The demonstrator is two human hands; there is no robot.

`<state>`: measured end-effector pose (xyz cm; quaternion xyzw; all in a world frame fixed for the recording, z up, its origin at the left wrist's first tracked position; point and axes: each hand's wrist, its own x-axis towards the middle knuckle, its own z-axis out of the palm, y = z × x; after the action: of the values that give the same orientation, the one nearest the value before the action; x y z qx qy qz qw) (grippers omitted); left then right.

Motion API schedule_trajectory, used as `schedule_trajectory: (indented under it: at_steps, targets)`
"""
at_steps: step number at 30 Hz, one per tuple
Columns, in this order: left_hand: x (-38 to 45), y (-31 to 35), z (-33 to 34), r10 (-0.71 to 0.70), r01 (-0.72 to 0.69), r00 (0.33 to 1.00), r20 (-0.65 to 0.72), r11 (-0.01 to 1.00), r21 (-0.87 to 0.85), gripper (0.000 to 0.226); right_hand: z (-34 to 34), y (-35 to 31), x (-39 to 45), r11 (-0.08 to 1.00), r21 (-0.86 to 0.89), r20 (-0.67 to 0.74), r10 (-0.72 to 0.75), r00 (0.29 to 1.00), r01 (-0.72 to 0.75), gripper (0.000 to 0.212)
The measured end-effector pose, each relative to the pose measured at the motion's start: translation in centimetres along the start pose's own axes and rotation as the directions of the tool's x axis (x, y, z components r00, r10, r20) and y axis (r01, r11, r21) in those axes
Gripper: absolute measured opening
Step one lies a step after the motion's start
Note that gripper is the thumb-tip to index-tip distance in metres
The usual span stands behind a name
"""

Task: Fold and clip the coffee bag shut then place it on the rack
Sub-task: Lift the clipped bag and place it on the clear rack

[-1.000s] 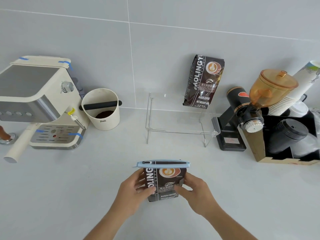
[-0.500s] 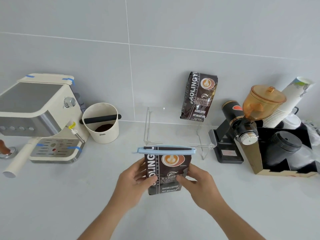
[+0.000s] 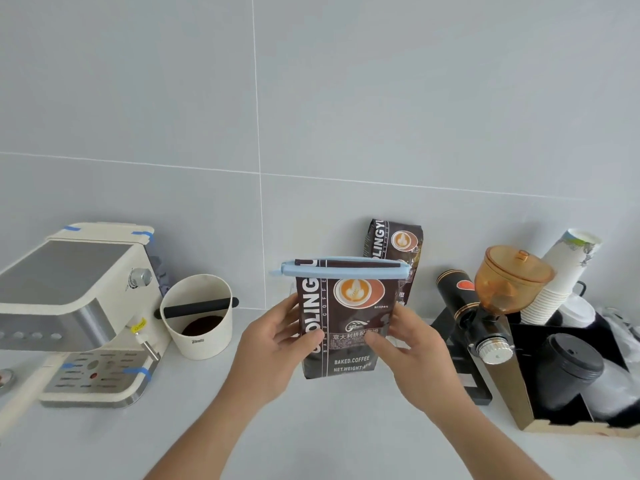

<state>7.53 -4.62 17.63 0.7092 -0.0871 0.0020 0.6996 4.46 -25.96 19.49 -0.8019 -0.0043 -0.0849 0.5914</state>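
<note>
A dark brown coffee bag (image 3: 349,327) is held upright above the counter, its folded top pinched by a long light-blue clip (image 3: 343,268). My left hand (image 3: 273,351) grips the bag's left edge and my right hand (image 3: 412,351) grips its right edge. The bag and my hands hide nearly all of the clear acrylic rack behind them. A second, identical coffee bag (image 3: 396,244) stands behind, leaning against the wall, its lower part hidden by the held bag.
A cream espresso machine (image 3: 76,306) stands at the left, with a cream knock box (image 3: 197,317) beside it. At the right are a black grinder with an amber hopper (image 3: 498,292), stacked paper cups (image 3: 561,275) and a black box holding a lidded cup (image 3: 568,372).
Both hands have lifted the clipped bag up and away from me, toward the wall and the rack. The camera has tilted upward, so the counter items sit lower in view.
</note>
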Motion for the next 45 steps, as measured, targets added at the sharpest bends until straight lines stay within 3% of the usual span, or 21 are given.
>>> schedule_trajectory:
  at_steps: [9,18,27,37,45]
  targets:
    - [5.8,1.1,0.7,0.057,-0.057,0.998,-0.016,0.998,0.020,0.051,1.1,-0.9,5.7,0.998,0.044,-0.022,-0.039,0.999,0.040,0.028]
    - [11.7,-1.6,0.6,-0.048,0.049,0.999,-0.022,0.997,0.054,0.054,2.3,1.8,11.1,0.991,0.108,0.007,0.074,0.997,-0.074,0.033]
    - [17.0,-4.8,0.5,-0.103,0.109,0.993,-0.057,0.989,0.103,0.047,3.8,5.1,16.6,0.988,0.033,0.029,0.152,0.988,-0.152,0.033]
    - [19.8,-7.2,0.5,-0.137,0.144,0.988,-0.066,0.981,0.132,0.037,5.4,7.3,19.4,0.972,-0.040,-0.067,0.227,0.971,-0.230,0.028]
    - [20.6,-7.9,0.5,-0.114,0.112,0.993,-0.002,0.974,0.199,0.053,6.0,7.2,20.5,0.955,-0.132,-0.126,0.250,0.960,-0.266,0.029]
